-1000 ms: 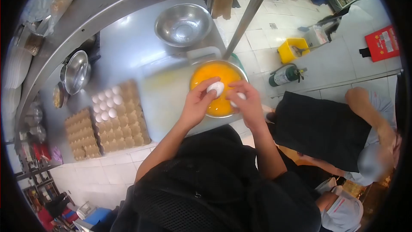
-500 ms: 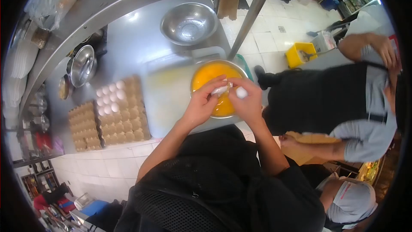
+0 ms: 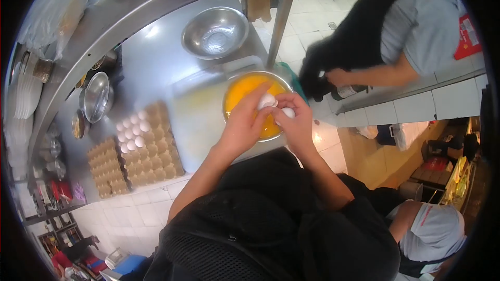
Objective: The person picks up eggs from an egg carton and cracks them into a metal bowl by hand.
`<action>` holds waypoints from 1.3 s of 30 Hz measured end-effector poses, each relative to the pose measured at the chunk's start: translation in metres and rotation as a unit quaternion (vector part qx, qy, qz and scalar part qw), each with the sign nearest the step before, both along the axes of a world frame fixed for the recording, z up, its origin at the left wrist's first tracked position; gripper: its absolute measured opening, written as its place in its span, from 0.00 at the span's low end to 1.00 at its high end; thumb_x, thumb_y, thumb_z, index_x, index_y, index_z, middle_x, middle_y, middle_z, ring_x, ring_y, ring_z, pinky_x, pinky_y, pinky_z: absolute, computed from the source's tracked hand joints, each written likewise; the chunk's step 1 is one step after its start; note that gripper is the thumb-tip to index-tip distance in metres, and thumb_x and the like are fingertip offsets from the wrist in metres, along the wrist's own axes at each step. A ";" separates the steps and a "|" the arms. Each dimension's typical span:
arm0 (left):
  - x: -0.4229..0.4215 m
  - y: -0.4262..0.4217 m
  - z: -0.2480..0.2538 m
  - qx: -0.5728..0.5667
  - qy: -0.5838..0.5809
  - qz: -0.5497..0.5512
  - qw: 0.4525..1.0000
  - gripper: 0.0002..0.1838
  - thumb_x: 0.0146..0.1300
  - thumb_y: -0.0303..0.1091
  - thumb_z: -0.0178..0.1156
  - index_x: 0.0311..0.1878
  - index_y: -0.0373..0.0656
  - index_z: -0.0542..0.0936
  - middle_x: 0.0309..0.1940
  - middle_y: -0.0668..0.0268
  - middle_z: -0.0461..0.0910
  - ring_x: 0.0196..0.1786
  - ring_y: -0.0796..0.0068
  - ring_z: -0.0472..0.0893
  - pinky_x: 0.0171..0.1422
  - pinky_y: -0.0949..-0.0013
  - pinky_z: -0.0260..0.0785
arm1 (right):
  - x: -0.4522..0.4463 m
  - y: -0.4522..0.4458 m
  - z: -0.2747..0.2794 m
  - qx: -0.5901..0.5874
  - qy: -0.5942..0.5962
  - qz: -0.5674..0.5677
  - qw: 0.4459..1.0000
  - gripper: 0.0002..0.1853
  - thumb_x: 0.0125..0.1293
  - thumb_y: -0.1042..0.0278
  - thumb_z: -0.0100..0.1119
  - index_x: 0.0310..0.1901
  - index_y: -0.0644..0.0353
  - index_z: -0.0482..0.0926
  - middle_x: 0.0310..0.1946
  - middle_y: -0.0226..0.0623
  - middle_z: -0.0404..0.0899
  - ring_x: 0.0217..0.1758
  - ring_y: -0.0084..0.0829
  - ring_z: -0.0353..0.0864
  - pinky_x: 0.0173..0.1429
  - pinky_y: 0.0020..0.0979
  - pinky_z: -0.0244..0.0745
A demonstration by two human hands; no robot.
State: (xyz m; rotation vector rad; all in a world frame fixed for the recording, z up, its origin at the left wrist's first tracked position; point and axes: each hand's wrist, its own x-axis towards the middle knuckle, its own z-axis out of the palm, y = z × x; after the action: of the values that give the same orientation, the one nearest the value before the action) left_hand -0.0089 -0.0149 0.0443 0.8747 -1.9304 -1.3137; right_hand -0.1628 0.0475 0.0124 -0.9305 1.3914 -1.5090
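Observation:
A metal bowl [image 3: 227, 105] full of yellow yolks [image 3: 249, 84] stands at the counter's edge, under both hands. My left hand [image 3: 244, 122] pinches a cracked white eggshell [image 3: 266, 101] above the yolks. Close beside it, my right hand [image 3: 301, 125] is curled round a white egg [image 3: 287, 112], its fingertips near the shell. Whether those fingertips touch the shell I cannot tell. Left of the bowl, several whole white eggs [image 3: 136, 127] sit in a cardboard egg tray [image 3: 156, 151].
A second cardboard tray [image 3: 107, 169] lies further left. Behind the bowl stands a metal bowl [image 3: 215, 32], next to a white cutting board [image 3: 195, 125]. A metal post [image 3: 282, 21] rises behind the yolk bowl. A co-worker [image 3: 359, 36] is at the right, another person [image 3: 432, 229] at lower right.
The shell that both hands held together is now in my left hand's fingers, and my right fingertips have drawn back slightly. The co-worker at the right has moved further back. The view has shifted.

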 end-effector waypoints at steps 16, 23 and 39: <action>0.011 -0.013 -0.033 0.104 0.143 0.106 0.978 0.30 0.74 0.27 0.59 0.77 0.41 0.64 0.74 0.60 0.69 0.65 0.65 0.78 0.65 0.66 0.75 | -0.124 0.035 -0.081 0.143 -0.342 -0.162 0.915 0.19 0.77 0.57 0.57 0.62 0.57 0.72 0.47 0.40 0.82 0.42 0.32 0.82 0.43 0.32 0.79; 0.032 0.003 -0.053 0.138 0.113 0.174 0.968 0.26 0.76 0.31 0.58 0.74 0.40 0.68 0.66 0.59 0.76 0.61 0.68 0.80 0.65 0.67 0.74 | -0.099 0.039 -0.017 0.009 -0.538 -0.028 0.842 0.28 0.74 0.65 0.54 0.72 0.68 0.64 0.57 0.50 0.78 0.50 0.41 0.82 0.57 0.38 0.82; 0.041 0.006 -0.078 0.127 0.117 0.165 0.971 0.24 0.75 0.28 0.59 0.73 0.41 0.70 0.56 0.63 0.80 0.56 0.76 0.78 0.65 0.70 0.71 | -0.051 0.036 0.000 -0.107 0.466 0.119 0.870 0.27 0.66 0.78 0.66 0.67 0.58 0.73 0.60 0.50 0.75 0.60 0.51 0.80 0.57 0.40 0.81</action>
State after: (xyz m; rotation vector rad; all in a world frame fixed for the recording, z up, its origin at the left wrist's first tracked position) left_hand 0.0325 -0.0092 -0.0338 1.0607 -1.3869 -1.4048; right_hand -0.2135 0.0837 0.0128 -2.0681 1.6599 -1.0405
